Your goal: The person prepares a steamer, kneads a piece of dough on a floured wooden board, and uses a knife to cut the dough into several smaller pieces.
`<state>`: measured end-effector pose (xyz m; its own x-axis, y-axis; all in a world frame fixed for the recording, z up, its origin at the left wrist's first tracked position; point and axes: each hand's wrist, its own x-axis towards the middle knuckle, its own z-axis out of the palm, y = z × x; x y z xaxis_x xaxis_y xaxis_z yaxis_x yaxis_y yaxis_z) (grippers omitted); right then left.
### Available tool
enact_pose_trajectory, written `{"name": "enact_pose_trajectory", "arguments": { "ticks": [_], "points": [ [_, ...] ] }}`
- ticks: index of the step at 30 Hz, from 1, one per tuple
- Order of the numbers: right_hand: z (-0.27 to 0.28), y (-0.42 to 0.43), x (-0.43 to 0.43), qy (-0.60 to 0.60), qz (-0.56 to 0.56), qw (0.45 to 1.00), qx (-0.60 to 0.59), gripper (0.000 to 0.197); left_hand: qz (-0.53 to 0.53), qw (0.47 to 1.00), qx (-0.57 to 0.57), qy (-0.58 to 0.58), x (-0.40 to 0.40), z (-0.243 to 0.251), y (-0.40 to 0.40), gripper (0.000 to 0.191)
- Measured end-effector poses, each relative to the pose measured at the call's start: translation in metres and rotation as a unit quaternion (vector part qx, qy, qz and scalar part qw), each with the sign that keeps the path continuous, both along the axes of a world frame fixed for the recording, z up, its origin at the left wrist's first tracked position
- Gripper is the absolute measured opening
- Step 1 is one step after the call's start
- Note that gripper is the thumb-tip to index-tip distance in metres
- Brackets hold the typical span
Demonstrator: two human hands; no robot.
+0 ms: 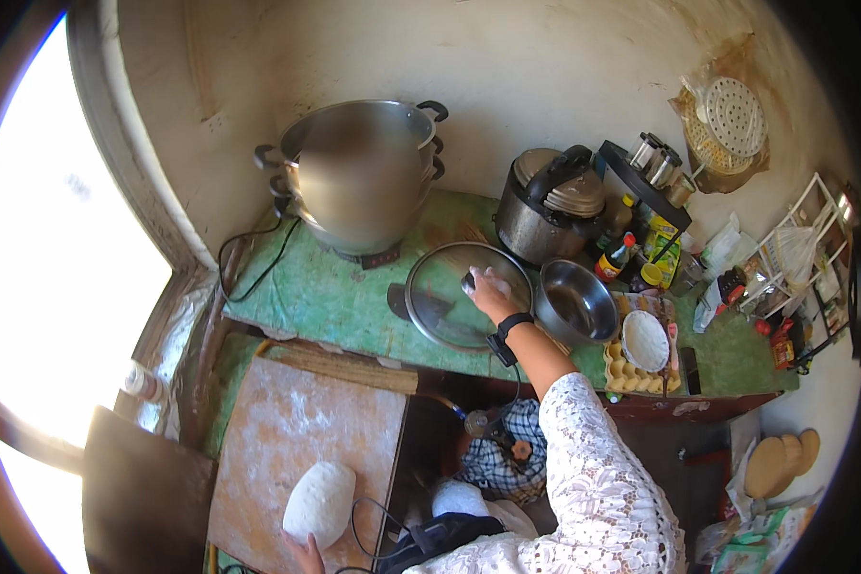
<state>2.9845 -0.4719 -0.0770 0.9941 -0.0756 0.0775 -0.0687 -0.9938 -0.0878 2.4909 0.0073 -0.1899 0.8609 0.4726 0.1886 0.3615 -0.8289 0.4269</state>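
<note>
My right hand (487,290), dusted with flour and wearing a black wrist strap, grips the dark knob of a glass pot lid (430,330) at the green counter. A dark flat shape shows through the glass. My left hand (306,554) touches the lower end of a large lump of white dough (321,500) on a floured wooden board (287,423); only some of its fingers are visible. At the back of the counter stands a steamer pot (362,172) with stacked tiers, its middle blurred. Just right of the lid is a steel bowl (577,301).
An electric pressure cooker (549,208) stands behind the bowl. Sauce bottles (615,257) and a spice rack (646,183) are to its right. A white bowl (645,340) rests on an egg tray (628,375). A black cable (258,290) lies at the counter's left end.
</note>
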Motion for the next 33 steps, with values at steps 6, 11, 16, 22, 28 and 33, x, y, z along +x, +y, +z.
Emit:
{"name": "enact_pose_trajectory", "arguments": {
  "ticks": [6,11,16,22,28,33],
  "points": [
    [-0.025,-0.024,0.026,-0.012,-0.015,0.996,0.091,0.048,0.029,0.999,0.009,0.019,0.054,0.049,-0.029,0.053],
    [-0.004,-0.026,0.032,-0.056,0.044,0.978,0.194,0.046,0.033,0.999,0.032,-0.001,0.086,0.077,-0.028,0.053],
    [0.049,0.011,-0.035,-0.076,0.116,0.945,0.297,0.047,0.012,0.996,0.065,-0.057,0.11,0.1,-0.023,0.052],
    [0.094,0.011,-0.161,-0.106,0.148,0.936,0.302,0.039,-0.059,0.987,0.067,-0.132,0.138,0.114,-0.027,0.051],
    [0.098,-0.032,-0.333,-0.084,0.088,0.934,0.336,0.04,-0.098,0.98,0.051,-0.164,0.138,0.121,-0.037,0.051],
    [0.109,-0.106,-0.445,-0.1,-0.002,0.954,0.281,0.04,-0.128,0.977,0.04,-0.168,0.136,0.126,-0.062,0.05]
  ]
}}
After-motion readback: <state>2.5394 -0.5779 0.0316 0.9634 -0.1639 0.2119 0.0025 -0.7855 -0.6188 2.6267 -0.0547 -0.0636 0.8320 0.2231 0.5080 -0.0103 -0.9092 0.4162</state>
